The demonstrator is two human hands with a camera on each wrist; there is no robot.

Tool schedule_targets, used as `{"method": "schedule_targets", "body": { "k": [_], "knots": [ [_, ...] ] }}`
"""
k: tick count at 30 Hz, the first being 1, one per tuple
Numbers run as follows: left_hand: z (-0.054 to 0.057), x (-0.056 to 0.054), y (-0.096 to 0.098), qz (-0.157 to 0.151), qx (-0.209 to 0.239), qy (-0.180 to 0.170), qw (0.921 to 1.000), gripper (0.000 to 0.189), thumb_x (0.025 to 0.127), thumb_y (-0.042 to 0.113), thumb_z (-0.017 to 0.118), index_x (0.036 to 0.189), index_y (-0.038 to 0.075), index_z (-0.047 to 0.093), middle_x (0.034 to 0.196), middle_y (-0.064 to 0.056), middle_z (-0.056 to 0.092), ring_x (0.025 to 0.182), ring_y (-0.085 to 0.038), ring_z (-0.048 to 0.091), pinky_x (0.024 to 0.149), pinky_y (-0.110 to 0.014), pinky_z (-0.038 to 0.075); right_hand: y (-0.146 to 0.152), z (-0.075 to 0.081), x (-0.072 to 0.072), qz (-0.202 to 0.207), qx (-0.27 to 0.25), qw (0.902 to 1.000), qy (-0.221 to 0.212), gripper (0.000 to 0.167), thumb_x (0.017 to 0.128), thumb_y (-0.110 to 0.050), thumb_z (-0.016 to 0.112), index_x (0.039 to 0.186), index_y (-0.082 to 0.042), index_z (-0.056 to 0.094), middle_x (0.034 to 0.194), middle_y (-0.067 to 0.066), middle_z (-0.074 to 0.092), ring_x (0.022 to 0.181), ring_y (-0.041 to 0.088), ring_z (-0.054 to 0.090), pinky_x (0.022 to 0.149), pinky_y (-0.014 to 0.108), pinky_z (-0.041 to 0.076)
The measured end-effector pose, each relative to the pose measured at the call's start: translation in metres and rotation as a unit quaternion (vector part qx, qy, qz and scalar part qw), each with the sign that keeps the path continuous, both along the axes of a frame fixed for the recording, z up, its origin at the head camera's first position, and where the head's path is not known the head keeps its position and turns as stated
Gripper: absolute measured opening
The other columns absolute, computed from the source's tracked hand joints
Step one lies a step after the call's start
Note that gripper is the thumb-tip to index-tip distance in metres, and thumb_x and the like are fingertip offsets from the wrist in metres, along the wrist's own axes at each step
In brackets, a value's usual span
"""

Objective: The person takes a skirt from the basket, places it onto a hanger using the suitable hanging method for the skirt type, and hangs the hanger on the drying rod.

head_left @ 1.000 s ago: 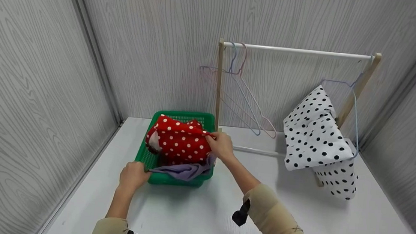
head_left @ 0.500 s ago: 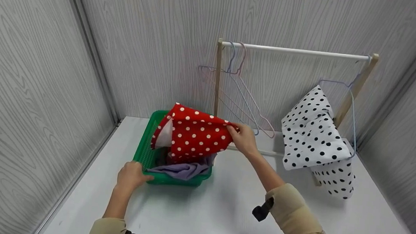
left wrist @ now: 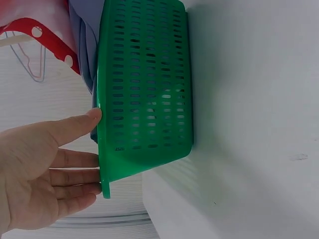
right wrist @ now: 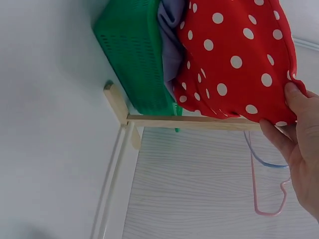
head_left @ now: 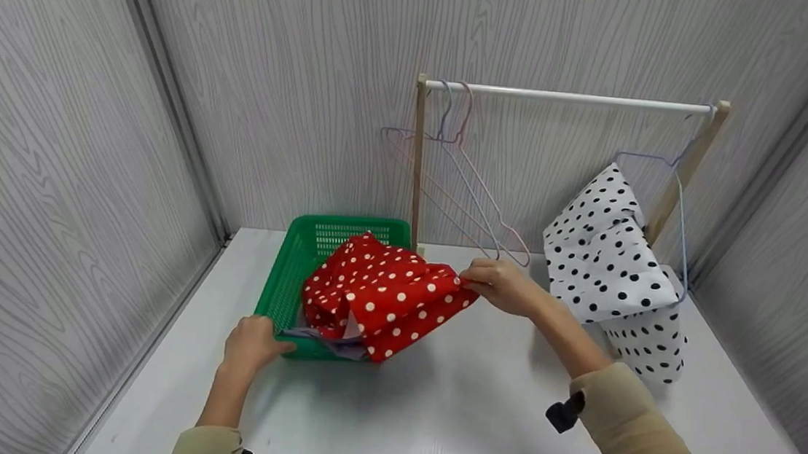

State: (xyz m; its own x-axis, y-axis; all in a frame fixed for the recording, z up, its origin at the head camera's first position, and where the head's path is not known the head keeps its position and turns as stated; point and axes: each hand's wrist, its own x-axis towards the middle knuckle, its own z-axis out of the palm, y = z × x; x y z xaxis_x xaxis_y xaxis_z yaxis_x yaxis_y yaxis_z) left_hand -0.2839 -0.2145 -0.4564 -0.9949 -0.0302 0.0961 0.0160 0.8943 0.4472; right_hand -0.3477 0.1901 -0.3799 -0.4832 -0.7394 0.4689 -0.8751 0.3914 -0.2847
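My right hand [head_left: 505,285] pinches one edge of a red cloth with white dots [head_left: 409,297], thumb on one face and fingers behind in the right wrist view. The cloth stretches from this hand down over the basket's right side, its lower part still inside. At the near left corner of the green plastic basket [head_left: 275,281], my left hand [head_left: 249,345] holds the rim; in the left wrist view its thumb lies on the rim and the fingertips pass behind it. A purple cloth [right wrist: 172,40] hangs over the basket's front rim, partly covered by the red one.
Behind the basket stands a rack with a white rail [head_left: 569,97] and wooden posts [head_left: 416,177]. A blue hanger [head_left: 476,200] and a pink hanger [head_left: 493,205] hang at its left end. White black-dotted fabric [head_left: 606,252] hangs from a hanger at the right.
My right hand has drawn the red cloth up, then right and toward me, so it now drapes past the basket's right side. The left hand has released the purple cloth and holds the rim.
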Motion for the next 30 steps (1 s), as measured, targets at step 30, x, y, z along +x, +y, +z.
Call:
{"method": "schedule_targets", "body": {
  "k": [30],
  "knots": [
    [0.001, 0.001, 0.001, -0.015, -0.031, -0.007, 0.9994, 0.035, 0.073, 0.022, 0.078, 0.059, 0.004, 0.051, 0.058, -0.001, 0.035, 0.056, -0.016, 0.037, 0.05, -0.029, 0.032, 0.07, 0.006, 0.024, -0.084, 0.224, 0.9703, 0.037, 0.016, 0.074, 0.006, 0.068, 0.085, -0.005, 0.073, 0.069, 0.002, 0.061, 0.059, 0.013, 0.056, 0.056, 0.025, 0.048]
  ]
}}
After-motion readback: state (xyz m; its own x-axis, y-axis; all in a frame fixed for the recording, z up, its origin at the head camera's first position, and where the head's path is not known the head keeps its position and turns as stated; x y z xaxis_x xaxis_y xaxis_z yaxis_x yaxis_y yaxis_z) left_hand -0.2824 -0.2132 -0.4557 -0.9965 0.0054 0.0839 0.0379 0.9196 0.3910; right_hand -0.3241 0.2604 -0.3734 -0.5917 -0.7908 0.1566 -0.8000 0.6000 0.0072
